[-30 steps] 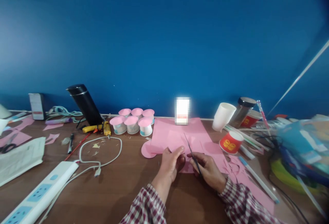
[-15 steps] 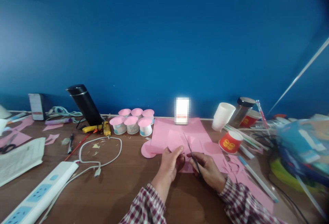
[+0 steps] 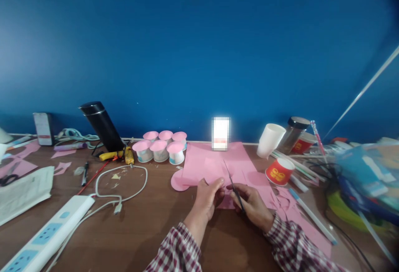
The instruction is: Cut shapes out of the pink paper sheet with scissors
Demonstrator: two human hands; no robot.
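My right hand (image 3: 253,207) is closed round a pair of scissors (image 3: 230,175), whose dark blades point up and away from me. To its left, my left hand (image 3: 205,197) pinches a piece of pink paper (image 3: 215,171) between thumb and fingers, close to the blades. That piece blends with the larger pink sheets (image 3: 232,149) lying beneath, so its outline is hard to make out. A pink paper disc (image 3: 178,181) lies at the sheets' left edge. Several small paper cups (image 3: 160,152) with pink tops stand in two rows behind it.
On the right are a red paper cup (image 3: 279,171), a white cup (image 3: 270,140), a lidded jar (image 3: 294,134) and pink offcuts (image 3: 307,226). A lit phone (image 3: 220,134) leans at the back. Leftward lie a power strip (image 3: 50,232), a white cable (image 3: 123,201) and a black flask (image 3: 101,126).
The scissor blades look closer together and have shifted slightly. Both hands stay almost in place, and the view has moved a little.
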